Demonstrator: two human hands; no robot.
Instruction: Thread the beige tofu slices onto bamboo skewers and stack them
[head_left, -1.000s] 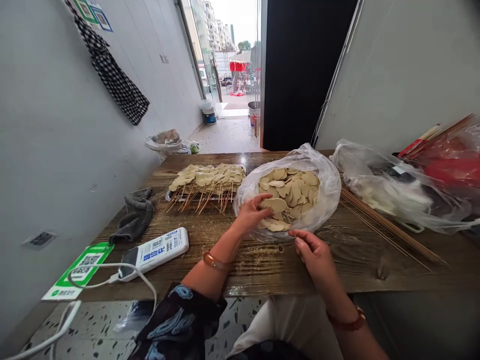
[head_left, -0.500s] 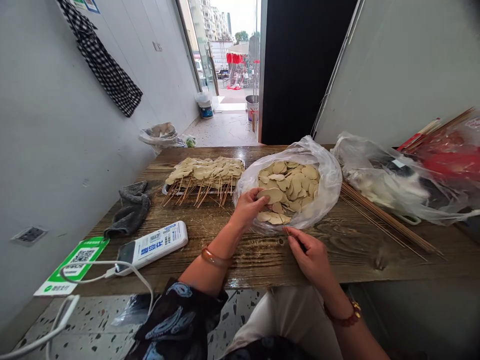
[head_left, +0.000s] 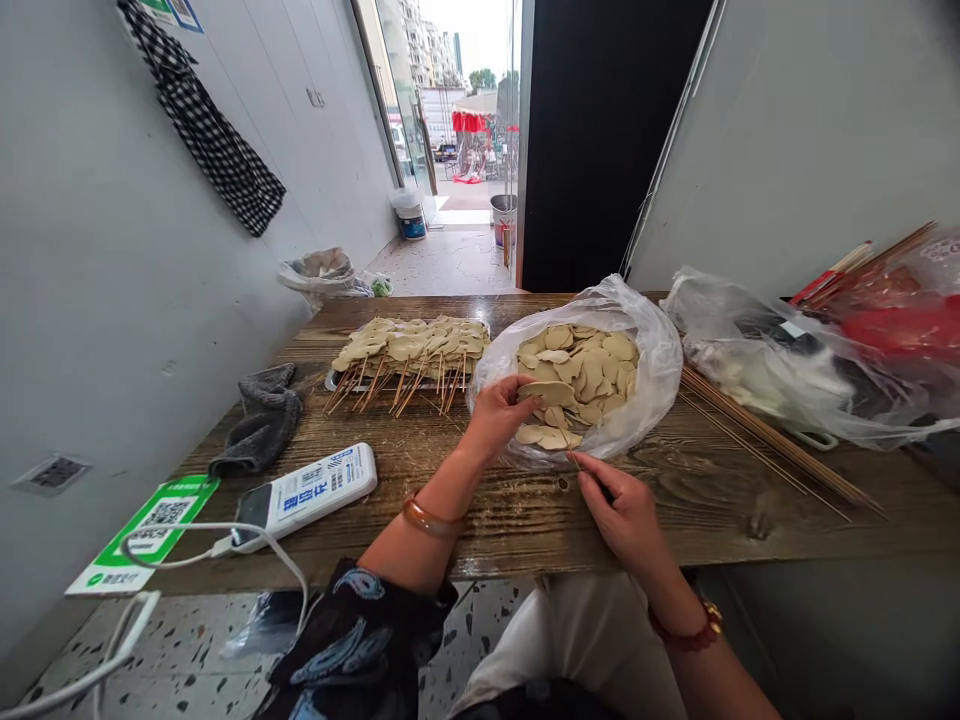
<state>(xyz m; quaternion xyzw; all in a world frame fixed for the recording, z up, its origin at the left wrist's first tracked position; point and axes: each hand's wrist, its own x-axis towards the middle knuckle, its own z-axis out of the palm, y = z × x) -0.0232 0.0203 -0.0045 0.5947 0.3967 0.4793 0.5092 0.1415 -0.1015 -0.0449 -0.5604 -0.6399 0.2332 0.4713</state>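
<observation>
Between thumb and fingers, my left hand [head_left: 504,412] pinches a pale flat slice [head_left: 549,394] above the near left part of a clear plastic bag [head_left: 660,375]. The bag stands wide at the top and is full of loose slices [head_left: 592,365] of the same kind. At the bag's near edge my right hand [head_left: 616,500] is closed on a thin wooden skewer. Several slices [head_left: 546,437] are threaded at that skewer's far end, lying over the bag's near side. Left of the bag, a metal tray [head_left: 330,380] bears a pile of finished skewers [head_left: 412,342], sticks toward me.
Bare skewers [head_left: 787,445] lie right of the bag, beside plastic packaging [head_left: 765,350]. A grey cloth [head_left: 259,420], a white device [head_left: 322,485] with a cable and a green QR card [head_left: 154,525] sit on the wooden table [head_left: 495,530] at left.
The slice in my left hand has tipped to a flatter angle to my view. My right hand and its skewer have hardly moved.
</observation>
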